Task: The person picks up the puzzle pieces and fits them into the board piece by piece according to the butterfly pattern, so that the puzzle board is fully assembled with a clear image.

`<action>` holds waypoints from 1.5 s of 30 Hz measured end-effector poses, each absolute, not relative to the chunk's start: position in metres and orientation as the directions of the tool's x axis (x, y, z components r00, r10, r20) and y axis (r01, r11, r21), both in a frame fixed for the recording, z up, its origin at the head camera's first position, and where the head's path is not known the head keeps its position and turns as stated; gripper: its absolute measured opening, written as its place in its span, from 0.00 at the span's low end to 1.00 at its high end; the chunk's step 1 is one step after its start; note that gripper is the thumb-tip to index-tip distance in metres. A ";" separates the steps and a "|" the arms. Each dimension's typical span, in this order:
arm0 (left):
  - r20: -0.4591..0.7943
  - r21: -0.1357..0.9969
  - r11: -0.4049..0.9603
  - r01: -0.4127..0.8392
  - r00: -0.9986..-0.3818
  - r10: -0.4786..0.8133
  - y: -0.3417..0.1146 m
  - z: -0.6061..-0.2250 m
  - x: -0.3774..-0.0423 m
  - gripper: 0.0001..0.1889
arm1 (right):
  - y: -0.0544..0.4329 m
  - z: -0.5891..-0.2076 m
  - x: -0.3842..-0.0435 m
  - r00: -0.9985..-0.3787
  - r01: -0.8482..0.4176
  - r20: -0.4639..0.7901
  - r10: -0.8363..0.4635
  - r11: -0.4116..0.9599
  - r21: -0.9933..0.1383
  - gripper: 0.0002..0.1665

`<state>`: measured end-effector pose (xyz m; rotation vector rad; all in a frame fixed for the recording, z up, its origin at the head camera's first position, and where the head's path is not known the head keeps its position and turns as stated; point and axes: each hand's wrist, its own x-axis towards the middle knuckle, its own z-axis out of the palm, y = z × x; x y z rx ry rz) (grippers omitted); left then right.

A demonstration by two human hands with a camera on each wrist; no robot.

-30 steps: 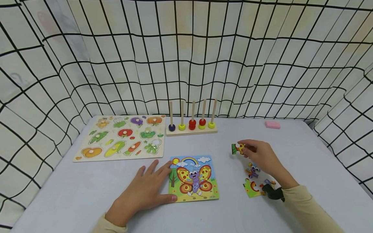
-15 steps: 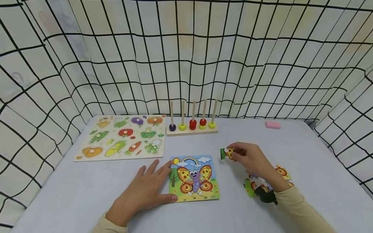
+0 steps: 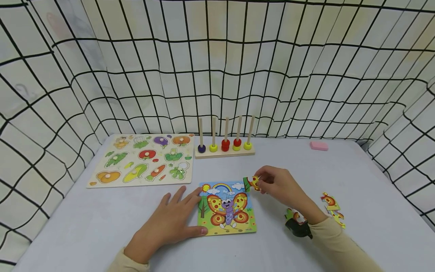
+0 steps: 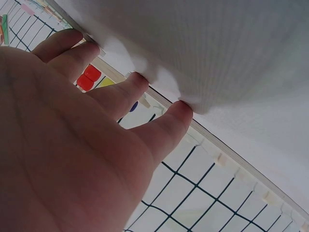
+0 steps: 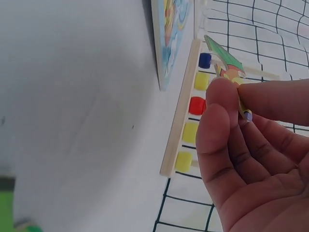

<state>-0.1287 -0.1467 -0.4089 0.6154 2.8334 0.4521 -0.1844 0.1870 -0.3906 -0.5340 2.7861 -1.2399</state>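
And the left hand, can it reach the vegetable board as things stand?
Probably yes: only bare tabletop lies between the left hand and the vegetable board, though it would likely leave the butterfly puzzle.

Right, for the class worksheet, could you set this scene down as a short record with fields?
Left hand: spread, thumb on the lower left corner of the butterfly puzzle
Right hand: pinches a puzzle piece near that puzzle's upper right corner
Loose pieces: on the table, right of the butterfly puzzle
Farther back: vegetable board, five-peg rack, pink block
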 end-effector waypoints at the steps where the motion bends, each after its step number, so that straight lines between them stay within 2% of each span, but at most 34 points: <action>1: -0.135 0.336 0.866 0.369 -0.892 0.432 -0.147 -0.409 -0.129 0.53 | 0.185 -0.390 -0.185 -0.937 -0.296 0.099 -0.334 0.617 -0.729 0.09; 13: -0.142 0.338 0.866 0.369 -0.890 0.434 -0.147 -0.407 -0.127 0.53 | 0.155 -0.390 -0.187 -0.888 -0.347 0.065 -0.456 0.570 -0.745 0.02; 26: -0.139 0.337 0.866 0.371 -0.890 0.435 -0.146 -0.408 -0.127 0.54 | 0.125 -0.395 -0.184 -0.833 -0.396 0.048 -0.552 0.533 -0.748 0.06; 32: -0.131 0.334 0.863 0.378 -0.888 0.440 -0.147 -0.408 -0.127 0.53 | 0.109 -0.397 -0.182 -0.832 -0.433 0.075 -0.550 0.558 -0.708 0.06; 39: -0.138 0.335 0.865 0.374 -0.889 0.438 -0.147 -0.409 -0.128 0.54 | 0.094 -0.402 -0.175 -0.840 -0.391 0.045 -0.541 0.544 -0.742 0.05; 45: -0.132 0.335 0.865 0.373 -0.891 0.435 -0.147 -0.409 -0.128 0.55 | 0.087 -0.403 -0.173 -0.851 -0.386 0.044 -0.524 0.565 -0.729 0.05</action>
